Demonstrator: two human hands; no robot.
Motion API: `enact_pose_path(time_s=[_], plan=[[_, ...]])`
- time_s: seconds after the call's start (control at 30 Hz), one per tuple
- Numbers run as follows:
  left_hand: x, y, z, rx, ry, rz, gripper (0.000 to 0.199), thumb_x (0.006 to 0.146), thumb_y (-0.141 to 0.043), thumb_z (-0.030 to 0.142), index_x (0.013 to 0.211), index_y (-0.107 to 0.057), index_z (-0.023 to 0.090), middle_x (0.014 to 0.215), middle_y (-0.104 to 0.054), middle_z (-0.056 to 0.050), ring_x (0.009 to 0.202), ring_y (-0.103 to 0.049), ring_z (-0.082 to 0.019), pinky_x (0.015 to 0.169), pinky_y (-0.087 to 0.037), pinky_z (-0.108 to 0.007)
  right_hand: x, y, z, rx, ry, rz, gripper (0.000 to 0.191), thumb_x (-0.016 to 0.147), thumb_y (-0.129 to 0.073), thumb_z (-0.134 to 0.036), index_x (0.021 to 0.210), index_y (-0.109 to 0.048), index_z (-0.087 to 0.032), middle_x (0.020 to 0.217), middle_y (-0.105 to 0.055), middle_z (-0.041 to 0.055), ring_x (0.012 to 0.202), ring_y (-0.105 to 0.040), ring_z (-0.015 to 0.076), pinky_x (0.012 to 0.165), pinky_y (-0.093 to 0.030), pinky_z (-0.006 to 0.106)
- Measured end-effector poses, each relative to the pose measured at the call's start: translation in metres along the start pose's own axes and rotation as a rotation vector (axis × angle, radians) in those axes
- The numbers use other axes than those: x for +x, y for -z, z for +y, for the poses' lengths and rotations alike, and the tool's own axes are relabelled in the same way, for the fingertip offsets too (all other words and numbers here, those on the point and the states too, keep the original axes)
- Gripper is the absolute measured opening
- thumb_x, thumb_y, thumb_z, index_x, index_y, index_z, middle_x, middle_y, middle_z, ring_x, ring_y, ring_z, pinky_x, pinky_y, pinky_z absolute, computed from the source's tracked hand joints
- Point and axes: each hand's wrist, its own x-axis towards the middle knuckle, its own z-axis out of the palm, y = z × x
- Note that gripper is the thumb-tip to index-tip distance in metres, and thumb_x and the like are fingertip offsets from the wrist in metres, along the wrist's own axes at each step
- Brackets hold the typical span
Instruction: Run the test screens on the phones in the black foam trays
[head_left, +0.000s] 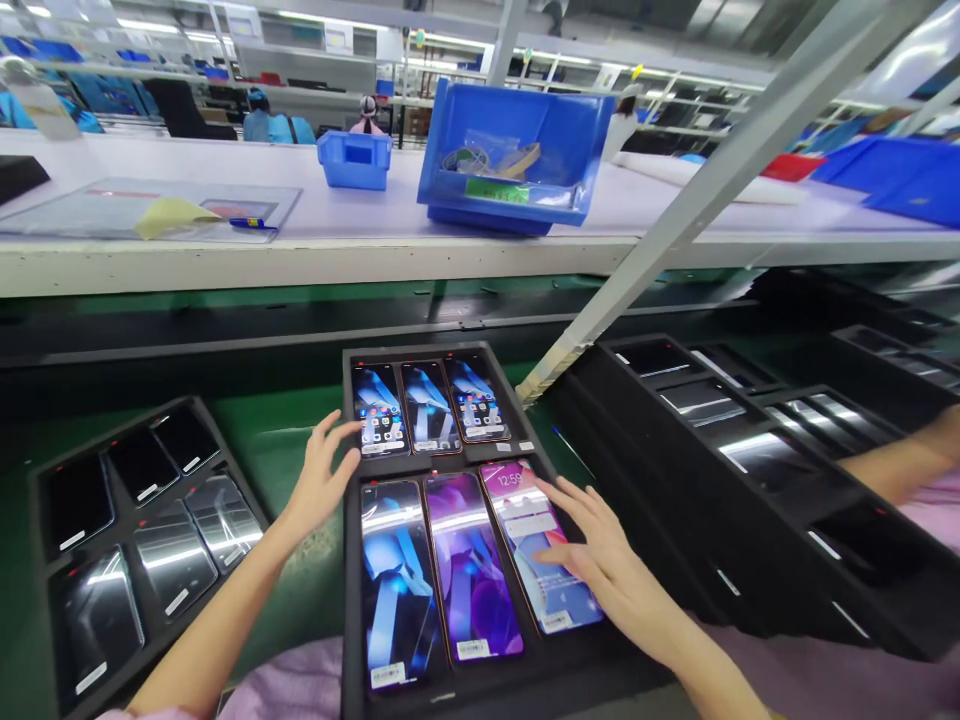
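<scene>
A black tray (442,465) lies in front of me, holding two rows of three phones with lit screens. Over its left edge, by the upper-left phone (379,400), is my left hand (322,475), fingers apart and holding nothing. My right hand (592,550) is spread over the lower-right phone (536,540), which shows 12:59; thumb and fingers are at its screen and right side. Beside that phone are a purple-screened phone (472,570) and a blue-screened phone (397,590). Small white labels sit on the phones' lower ends.
Another tray (266,515) of dark-screened phones lies left. Stacked trays (622,470) stand right, near another person's arm (900,455). A slanted metal post (675,215) rises behind my tray. The shelf (285,260) beyond carries a large blue bin (517,150) and small blue bin (354,160).
</scene>
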Motion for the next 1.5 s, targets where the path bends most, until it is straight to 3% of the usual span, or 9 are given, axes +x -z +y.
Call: enact_pose_path(time_s=[0.1, 0.2, 0.33, 0.47, 0.57, 0.97, 1.1, 1.23, 1.5], plan=[[0.023, -0.008, -0.003, -0.395, 0.223, 0.027, 0.045, 0.081, -0.047, 0.029, 0.125, -0.040, 0.024, 0.140, -0.032, -0.008, 0.133, -0.024, -0.024, 0.110, -0.021, -0.043, -0.005, 0.004, 0.013, 0.006, 0.005, -0.090, 0.055, 0.095, -0.020, -0.041, 0.081, -0.073, -0.033, 0.137, -0.044, -0.0019, 0.131, -0.032, 0.0222, 0.106, -0.028, 0.051], [0.042, -0.018, -0.001, -0.634, 0.343, 0.047, 0.062, 0.075, -0.049, 0.019, 0.133, -0.028, 0.025, 0.142, -0.031, -0.006, 0.129, -0.033, -0.023, 0.106, -0.031, -0.038, 0.016, 0.001, 0.030, -0.090, -0.044, 0.029, 0.053, 0.093, -0.020, -0.047, 0.098, -0.070, -0.030, 0.139, -0.041, 0.0045, 0.132, -0.030, 0.0271, 0.104, -0.026, 0.057], [0.050, -0.027, 0.002, -0.709, 0.395, 0.071, 0.083, 0.067, -0.048, 0.012, 0.140, -0.010, 0.026, 0.139, -0.035, -0.008, 0.119, -0.047, -0.022, 0.095, -0.043, -0.035, 0.076, -0.009, 0.041, -0.099, 0.006, 0.186, 0.053, 0.093, -0.016, -0.048, 0.114, -0.062, -0.031, 0.138, -0.042, 0.0055, 0.131, -0.031, 0.0258, 0.106, -0.022, 0.056], [0.047, -0.027, 0.003, -0.756, 0.432, 0.072, 0.096, 0.062, -0.050, 0.009, 0.141, 0.002, 0.027, 0.137, -0.038, -0.009, 0.112, -0.052, -0.022, 0.090, -0.047, -0.035, 0.133, -0.020, 0.026, 0.026, 0.100, 0.169, 0.059, 0.093, -0.010, -0.048, 0.106, -0.066, -0.032, 0.131, -0.048, 0.0041, 0.127, -0.037, 0.0238, 0.106, -0.022, 0.055], [0.046, -0.026, 0.005, -0.773, 0.436, 0.072, 0.102, 0.057, -0.052, 0.006, 0.142, 0.001, 0.026, 0.137, -0.037, -0.010, 0.111, -0.052, -0.022, 0.092, -0.045, -0.035, 0.152, -0.026, 0.013, 0.067, 0.130, 0.138, 0.061, 0.094, -0.009, -0.046, 0.104, -0.067, -0.032, 0.129, -0.050, 0.0046, 0.124, -0.039, 0.0231, 0.106, -0.021, 0.054], [0.046, -0.028, 0.007, -0.850, 0.480, 0.125, 0.090, 0.065, -0.051, 0.012, 0.142, -0.007, 0.029, 0.139, -0.037, -0.006, 0.113, -0.052, -0.021, 0.092, -0.045, -0.033, 0.150, -0.035, -0.016, -0.026, 0.200, -0.126, 0.044, 0.094, -0.021, -0.044, 0.118, -0.057, -0.037, 0.142, -0.033, 0.0033, 0.134, -0.022, 0.0273, 0.107, -0.013, 0.057], [0.044, -0.028, 0.008, -0.837, 0.492, 0.131, 0.086, 0.068, -0.050, 0.014, 0.142, -0.008, 0.027, 0.142, -0.034, -0.006, 0.118, -0.048, -0.020, 0.094, -0.043, -0.030, 0.147, -0.027, -0.007, -0.023, 0.114, 0.035, 0.046, 0.095, -0.019, -0.039, 0.115, -0.060, -0.035, 0.138, -0.040, 0.0036, 0.130, -0.029, 0.0242, 0.108, -0.017, 0.054], [0.036, -0.029, 0.009, -0.816, 0.504, 0.124, 0.086, 0.069, -0.049, 0.014, 0.142, -0.006, 0.026, 0.144, -0.031, -0.006, 0.123, -0.043, -0.022, 0.099, -0.039, -0.034, 0.137, -0.015, 0.015, -0.035, -0.038, 0.205, 0.057, 0.094, -0.014, -0.027, 0.093, -0.071, -0.030, 0.123, -0.054, 0.0034, 0.119, -0.042, 0.0214, 0.107, -0.018, 0.054], [0.005, -0.030, 0.016, -0.660, 0.391, 0.092, 0.086, 0.068, -0.050, 0.020, 0.143, -0.008, 0.021, 0.148, -0.023, -0.008, 0.134, -0.025, -0.023, 0.111, -0.020, -0.038, 0.134, -0.020, 0.021, -0.080, -0.039, 0.154, 0.049, 0.092, -0.022, -0.027, 0.094, -0.071, -0.030, 0.128, -0.049, 0.0032, 0.121, -0.038, 0.0239, 0.105, -0.020, 0.054]])
